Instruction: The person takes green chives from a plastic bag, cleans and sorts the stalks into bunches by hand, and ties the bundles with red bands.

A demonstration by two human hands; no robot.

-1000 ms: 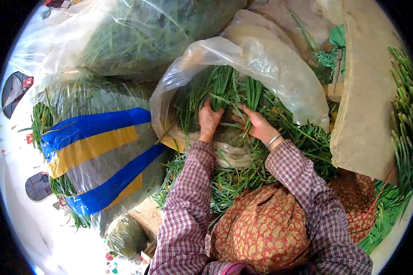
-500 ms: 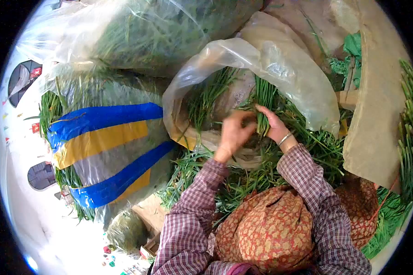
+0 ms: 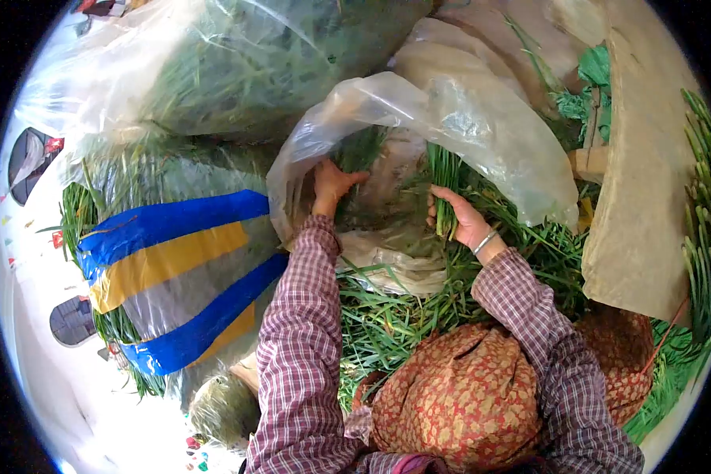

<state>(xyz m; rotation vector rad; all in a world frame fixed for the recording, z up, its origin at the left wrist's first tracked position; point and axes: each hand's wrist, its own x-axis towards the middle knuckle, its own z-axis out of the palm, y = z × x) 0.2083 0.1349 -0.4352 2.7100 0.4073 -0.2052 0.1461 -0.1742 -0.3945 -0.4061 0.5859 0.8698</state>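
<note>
My right hand (image 3: 464,219) is closed around a bunch of long, thin, chive-like green stalks (image 3: 444,170) that stands upright at the mouth of a clear plastic bag (image 3: 347,107). Inside the bag's left side is my left hand (image 3: 336,186), its thumb stretched away from the fingers. It is against a patch of greens (image 3: 363,150), and its fingertips are partly hidden there. The bag's rim is rolled back, showing its pale inner wall. Loose green leaves (image 3: 403,324) lie below the bag, in front of my lap.
A full plastic bag with blue and yellow stripes (image 3: 174,225) stands at the left. Another bulging bag of greens (image 3: 292,63) lies behind. A brown board (image 3: 640,197) rises at the right, with more green stalks (image 3: 699,229) beyond it. A patterned cloth (image 3: 458,395) covers my lap.
My left hand has moved away from the right hand, leftward and into the bag, and its fingers have spread. My right hand still holds the bunch in nearly the same place.
</note>
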